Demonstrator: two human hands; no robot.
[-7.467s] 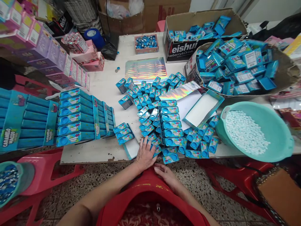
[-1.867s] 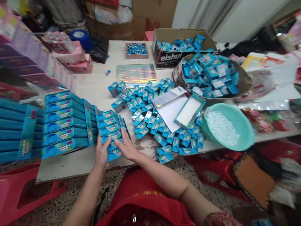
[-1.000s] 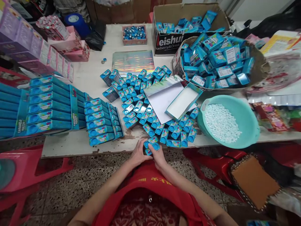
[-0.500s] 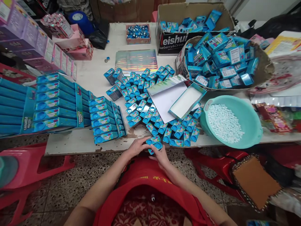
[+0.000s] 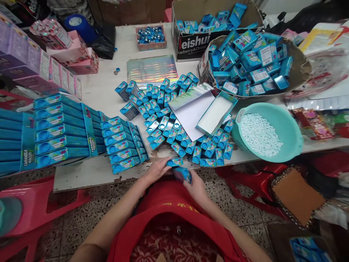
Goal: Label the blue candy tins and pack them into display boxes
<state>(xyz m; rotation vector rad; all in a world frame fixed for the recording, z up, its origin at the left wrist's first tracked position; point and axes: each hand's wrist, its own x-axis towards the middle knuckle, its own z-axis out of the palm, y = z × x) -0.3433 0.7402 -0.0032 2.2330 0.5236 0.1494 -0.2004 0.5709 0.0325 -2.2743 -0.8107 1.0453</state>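
At the table's front edge, my left hand [image 5: 157, 171] has its fingers on the end of a small blue candy tin [image 5: 175, 162]. My right hand [image 5: 195, 185] grips another blue candy tin [image 5: 182, 174], which is tilted just below the first one. Beyond my hands, many similar tins [image 5: 178, 149] stand close together with their lids up. On top of them rest a sheet of white card [image 5: 187, 118] with a printed edge and an open shallow blue box [image 5: 216, 114] with a white inside.
Blue display packs [image 5: 120, 145] stand at the left. To the right sits a turquoise basin [image 5: 293, 140] with white candies [image 5: 259, 134]. Behind it are cartons [image 5: 301, 69] of loose tins. A small box [image 5: 151, 45] of caps and a shiny sheet [image 5: 152, 69] lie farther back.
The two tins that were side by side have come apart. My right hand has drawn its tin toward me and tipped it; my left stays by the other. The view has shifted slightly.
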